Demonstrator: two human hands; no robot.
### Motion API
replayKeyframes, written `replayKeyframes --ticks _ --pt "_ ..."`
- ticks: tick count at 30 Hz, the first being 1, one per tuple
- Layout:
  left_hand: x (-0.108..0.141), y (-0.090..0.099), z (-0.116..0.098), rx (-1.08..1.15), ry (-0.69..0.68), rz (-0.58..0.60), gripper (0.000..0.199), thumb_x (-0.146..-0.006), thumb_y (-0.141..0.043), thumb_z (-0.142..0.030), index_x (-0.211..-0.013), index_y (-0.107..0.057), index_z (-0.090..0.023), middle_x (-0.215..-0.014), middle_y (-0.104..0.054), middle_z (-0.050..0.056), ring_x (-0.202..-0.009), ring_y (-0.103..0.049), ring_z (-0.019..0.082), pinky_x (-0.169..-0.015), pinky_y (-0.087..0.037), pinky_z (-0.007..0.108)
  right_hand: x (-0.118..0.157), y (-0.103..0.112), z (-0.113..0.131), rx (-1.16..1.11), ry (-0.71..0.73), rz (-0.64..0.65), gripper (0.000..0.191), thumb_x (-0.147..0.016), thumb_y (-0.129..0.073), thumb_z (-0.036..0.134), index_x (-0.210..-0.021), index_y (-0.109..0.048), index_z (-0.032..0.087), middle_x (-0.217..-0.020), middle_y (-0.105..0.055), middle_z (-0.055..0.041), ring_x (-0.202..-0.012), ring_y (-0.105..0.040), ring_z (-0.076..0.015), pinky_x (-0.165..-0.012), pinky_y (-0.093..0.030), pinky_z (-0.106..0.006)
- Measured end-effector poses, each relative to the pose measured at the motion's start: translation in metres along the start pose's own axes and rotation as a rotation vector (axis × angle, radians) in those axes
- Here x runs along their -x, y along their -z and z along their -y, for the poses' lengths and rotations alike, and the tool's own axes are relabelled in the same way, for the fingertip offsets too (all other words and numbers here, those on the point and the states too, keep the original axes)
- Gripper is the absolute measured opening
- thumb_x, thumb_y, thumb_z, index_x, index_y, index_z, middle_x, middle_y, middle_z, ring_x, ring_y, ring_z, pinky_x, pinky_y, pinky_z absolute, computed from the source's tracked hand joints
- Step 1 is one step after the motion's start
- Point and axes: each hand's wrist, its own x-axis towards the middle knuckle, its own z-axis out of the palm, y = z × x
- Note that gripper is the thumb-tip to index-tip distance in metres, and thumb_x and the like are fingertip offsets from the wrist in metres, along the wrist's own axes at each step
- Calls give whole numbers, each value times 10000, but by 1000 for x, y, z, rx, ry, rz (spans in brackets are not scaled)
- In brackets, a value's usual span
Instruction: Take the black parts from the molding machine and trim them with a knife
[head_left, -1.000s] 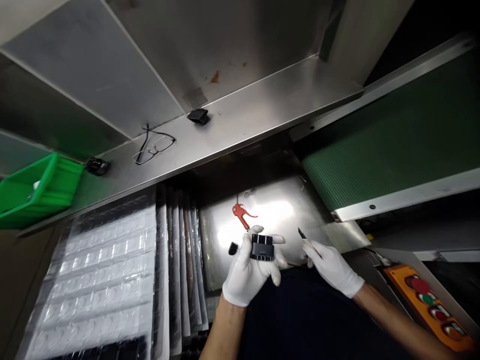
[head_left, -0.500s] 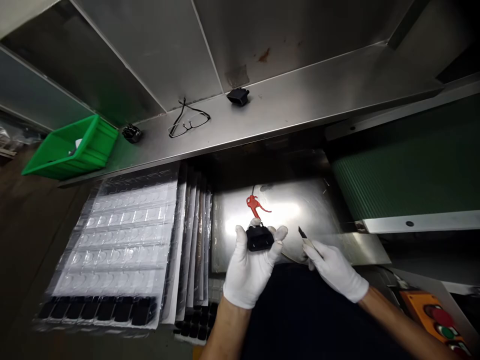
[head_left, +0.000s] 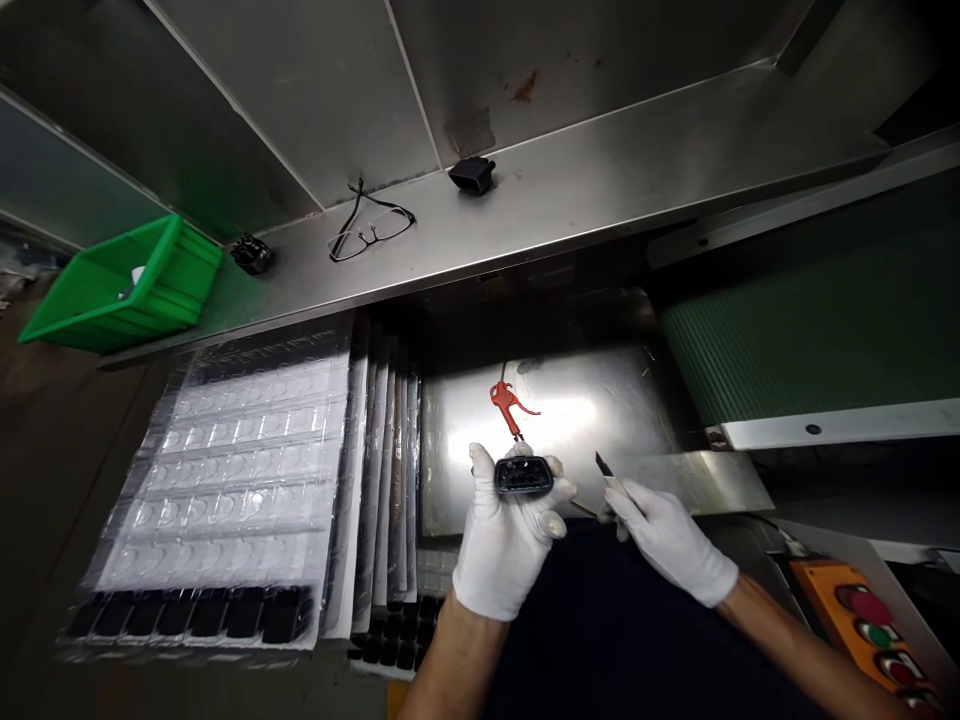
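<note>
In a white glove, my left hand point(head_left: 501, 550) holds a small black plastic housing point(head_left: 524, 476) in its fingers. The housing's hollow side faces me, and its inside is dark with a few light spots. To the right, my gloved right hand point(head_left: 667, 530) is closed around a craft knife point(head_left: 609, 475) with a dark blade pointing up and left, apart from the housing. Just beyond the left hand, a red air blow gun point(head_left: 508, 407) lies on the metal worktop point(head_left: 465, 400).
Stacked clear trays point(head_left: 217, 460) stand at left, with black parts point(head_left: 214, 615) along the front row. The shelf point(head_left: 540, 220) bears a green bin point(head_left: 142, 290), eyeglasses point(head_left: 371, 228) and two black parts. A green ribbed belt point(head_left: 817, 300) and an orange button box point(head_left: 855, 620) are at right.
My left hand has turned the black housing so its hollow side now faces me. The right hand keeps the knife in nearly the same place. The view has shifted slightly.
</note>
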Motion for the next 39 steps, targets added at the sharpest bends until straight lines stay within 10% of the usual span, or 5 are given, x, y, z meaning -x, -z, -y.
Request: replayKeyframes --ticks 11,21,27,39 --pt "8 -1 4 -11 -12 -45 520 -928 -417 -673 -1026 -572 -186 -867 -616 65 -645 -646 165 -425 -511 211 -8 -8 -8 69 -62 80 603 -1016 -317 683 -727 -547 207 -657 -607 -12 -628 -591 -186 -690 -465 -330" --pt "18 2 -2 21 -102 -82 531 -954 -371 -659 -1005 -563 -167 -890 -583 56 -629 -600 121 -350 -402 147 -112 -14 -97 500 -386 187 280 -1068 -555 389 -1096 -618 118 -930 -611 -37 -831 -612 -168 -822 -547 -343" --pt "29 20 -10 65 -168 -155 565 -938 -390 -681 -936 -564 -143 -882 -611 68 -599 -638 122 -319 -400 148 -153 -14 -56 759 -240 101 369 -1015 -612 463 -1178 -588 133 -1121 -572 -90 -1011 -576 -233 -924 -515 -434" --pt "62 36 -6 -39 -458 -111 746 -902 -352 -749 -1305 -518 -144 -871 -644 69 -458 -521 71 -375 -364 171 -232 -118 -7 861 -288 131 495 -1004 -642 468 -1341 -507 133 -1255 -527 -126 -988 -597 -220 -869 -559 -391"
